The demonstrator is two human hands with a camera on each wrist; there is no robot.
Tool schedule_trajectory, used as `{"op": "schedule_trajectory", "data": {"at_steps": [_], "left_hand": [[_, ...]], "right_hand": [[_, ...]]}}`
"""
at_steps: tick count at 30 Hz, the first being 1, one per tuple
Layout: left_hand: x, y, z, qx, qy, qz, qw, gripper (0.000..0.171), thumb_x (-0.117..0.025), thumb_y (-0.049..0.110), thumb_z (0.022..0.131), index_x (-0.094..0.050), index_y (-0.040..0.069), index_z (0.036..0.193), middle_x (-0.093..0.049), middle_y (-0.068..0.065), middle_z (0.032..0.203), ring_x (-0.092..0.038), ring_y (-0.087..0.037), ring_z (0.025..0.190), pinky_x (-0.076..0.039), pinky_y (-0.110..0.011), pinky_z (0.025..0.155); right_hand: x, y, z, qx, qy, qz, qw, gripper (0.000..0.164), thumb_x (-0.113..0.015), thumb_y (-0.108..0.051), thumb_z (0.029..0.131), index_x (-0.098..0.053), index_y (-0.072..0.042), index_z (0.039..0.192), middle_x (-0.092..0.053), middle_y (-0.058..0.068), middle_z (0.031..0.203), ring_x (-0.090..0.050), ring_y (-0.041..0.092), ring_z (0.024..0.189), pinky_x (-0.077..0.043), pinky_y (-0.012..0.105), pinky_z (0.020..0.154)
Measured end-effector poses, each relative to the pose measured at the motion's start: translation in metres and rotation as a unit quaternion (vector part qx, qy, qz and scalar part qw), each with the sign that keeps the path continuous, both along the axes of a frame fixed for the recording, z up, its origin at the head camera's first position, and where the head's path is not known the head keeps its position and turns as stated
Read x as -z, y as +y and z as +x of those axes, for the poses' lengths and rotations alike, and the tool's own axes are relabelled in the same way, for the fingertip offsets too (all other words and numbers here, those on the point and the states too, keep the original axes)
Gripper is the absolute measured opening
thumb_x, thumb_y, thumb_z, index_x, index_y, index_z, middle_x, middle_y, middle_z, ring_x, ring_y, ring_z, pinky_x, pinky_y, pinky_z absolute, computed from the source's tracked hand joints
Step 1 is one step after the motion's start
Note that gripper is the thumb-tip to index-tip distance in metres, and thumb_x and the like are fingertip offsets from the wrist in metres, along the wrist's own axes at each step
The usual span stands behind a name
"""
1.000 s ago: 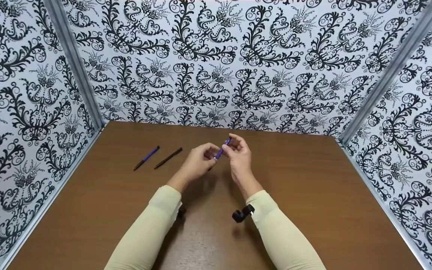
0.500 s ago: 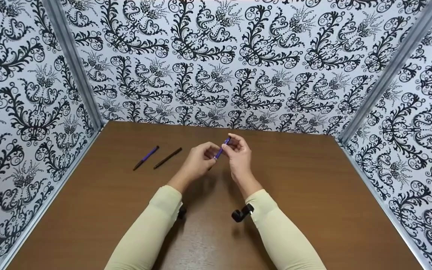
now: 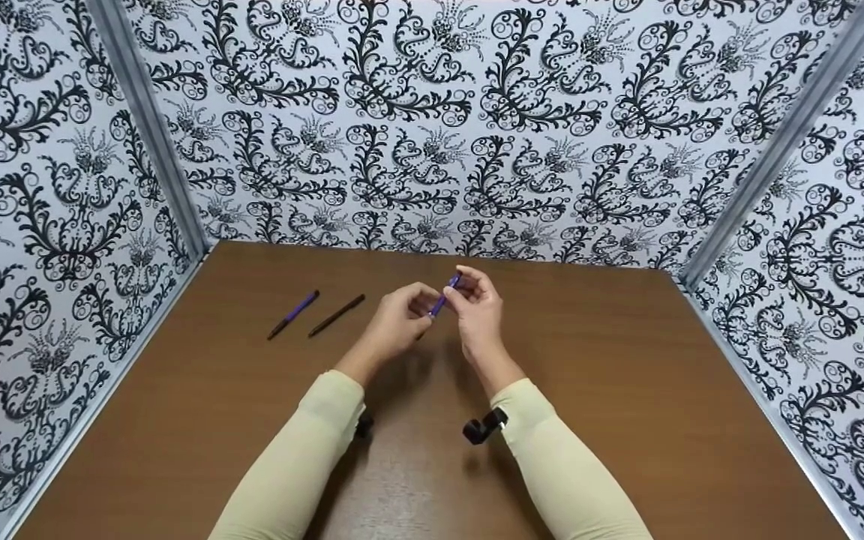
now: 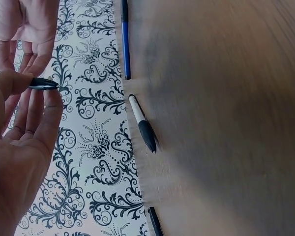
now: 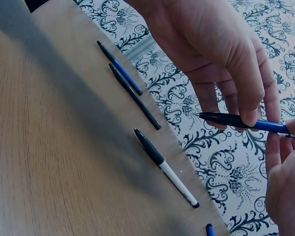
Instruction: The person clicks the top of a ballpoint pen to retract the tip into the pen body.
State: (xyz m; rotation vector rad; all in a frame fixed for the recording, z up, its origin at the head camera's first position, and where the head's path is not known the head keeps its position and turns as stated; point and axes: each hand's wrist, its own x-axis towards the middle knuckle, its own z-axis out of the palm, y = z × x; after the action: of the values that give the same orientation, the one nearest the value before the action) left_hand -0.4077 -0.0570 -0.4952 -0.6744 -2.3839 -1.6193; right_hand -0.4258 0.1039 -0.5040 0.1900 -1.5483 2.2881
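Observation:
In the head view, a blue pen [image 3: 439,303] with a black grip is held slantwise over the table between both hands. My left hand [image 3: 394,324] pinches its black-gripped lower end between thumb and fingers. My right hand [image 3: 481,319] pinches the upper, clip end. In the right wrist view the pen [image 5: 228,119] shows its bare tip pointing left, left thumb on the grip, and my right hand [image 5: 289,182] at the edge. The left wrist view shows only the pen's dark tip end [image 4: 43,84] beyond the left thumb.
Left of the hands lie a blue-and-black pen [image 3: 293,315] and a black pen [image 3: 336,316] on the brown table [image 3: 612,390]. A white pen with black grip [image 5: 174,179] and another blue pen [image 4: 126,49] lie beyond, hidden by the hands in the head view. Patterned walls [image 3: 432,135] enclose the table.

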Motion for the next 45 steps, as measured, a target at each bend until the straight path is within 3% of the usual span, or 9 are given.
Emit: {"op": "schedule_trajectory", "data": {"at_steps": [11, 32, 39, 45], "left_hand": [[0.002, 0.0, 0.0, -0.002, -0.003, -0.017, 0.9998, 0.035, -0.07, -0.013, 0.093, -0.074, 0.002, 0.125, -0.075, -0.012, 0.107, -0.071, -0.025, 0.097, -0.061, -0.042, 0.092], [0.003, -0.002, -0.001, -0.002, -0.007, -0.033, 0.9994, 0.033, -0.071, -0.01, 0.096, -0.075, 0.003, 0.125, -0.076, -0.01, 0.108, -0.071, -0.024, 0.098, -0.061, -0.041, 0.091], [0.004, -0.009, -0.001, 0.003, -0.006, -0.036, 0.9993, 0.035, -0.07, -0.012, 0.094, -0.074, 0.0, 0.126, -0.076, -0.013, 0.11, -0.071, -0.026, 0.1, -0.061, -0.043, 0.094], [0.002, -0.014, 0.0, 0.007, -0.012, -0.031, 0.9994, 0.031, -0.07, -0.013, 0.095, -0.074, 0.0, 0.123, -0.075, -0.018, 0.111, -0.07, -0.027, 0.099, -0.06, -0.05, 0.095]], "right_hand": [[0.001, 0.001, 0.001, 0.001, -0.002, -0.002, 1.0, 0.054, -0.073, 0.024, 0.09, -0.061, 0.009, 0.14, -0.068, 0.007, 0.106, -0.064, 0.017, 0.094, -0.062, 0.026, 0.081], [0.003, 0.003, 0.0, 0.006, -0.013, 0.014, 1.0, 0.054, -0.075, 0.022, 0.09, -0.063, 0.005, 0.14, -0.068, 0.01, 0.11, -0.065, 0.019, 0.097, -0.061, 0.026, 0.084], [0.002, 0.007, 0.001, -0.009, -0.013, 0.021, 1.0, 0.053, -0.075, 0.021, 0.091, -0.064, 0.002, 0.14, -0.066, 0.011, 0.108, -0.065, 0.018, 0.096, -0.065, 0.034, 0.086], [0.005, 0.011, 0.0, -0.014, -0.002, 0.052, 0.999, 0.052, -0.075, 0.019, 0.092, -0.063, 0.003, 0.14, -0.067, 0.015, 0.108, -0.066, 0.018, 0.092, -0.065, 0.034, 0.079]]}}
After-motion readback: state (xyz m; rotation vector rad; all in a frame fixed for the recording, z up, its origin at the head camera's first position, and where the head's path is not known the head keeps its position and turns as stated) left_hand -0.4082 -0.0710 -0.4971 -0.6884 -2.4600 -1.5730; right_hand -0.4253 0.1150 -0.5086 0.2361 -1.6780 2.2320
